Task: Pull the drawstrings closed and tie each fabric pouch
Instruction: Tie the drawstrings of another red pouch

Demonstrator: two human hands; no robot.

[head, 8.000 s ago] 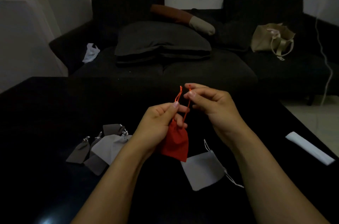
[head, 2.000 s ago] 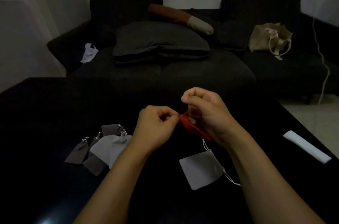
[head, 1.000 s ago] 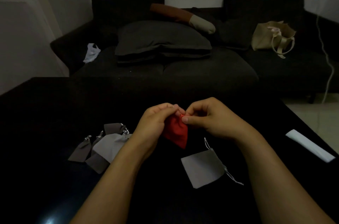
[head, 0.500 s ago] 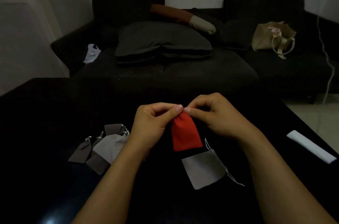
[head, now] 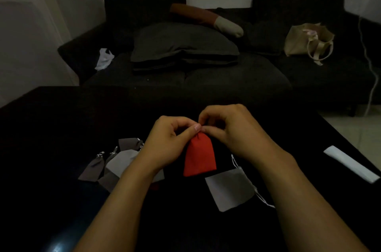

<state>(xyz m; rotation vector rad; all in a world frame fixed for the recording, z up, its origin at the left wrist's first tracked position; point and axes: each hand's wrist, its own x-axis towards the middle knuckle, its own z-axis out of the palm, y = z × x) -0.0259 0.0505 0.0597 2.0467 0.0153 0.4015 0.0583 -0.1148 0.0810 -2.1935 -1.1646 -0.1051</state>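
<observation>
Over glossy black table, left hand and right hand fingertips pinch the gathered neck of a smooth red fabric pouch, a flat grey pouch just right below it

Bare black table stretches beyond and left of the hands; a cluster of grey fabric pouches crowds near-left, a flat grey drawstring pouch near-right, a white folded strip far right.

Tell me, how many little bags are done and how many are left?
Several grey pouches with cinched tops lie piled on the left, so they look done. Both hands, left hand and right hand, pinch the gathered top of the red pouch. The flat light grey pouch with loose strings is left.
</observation>
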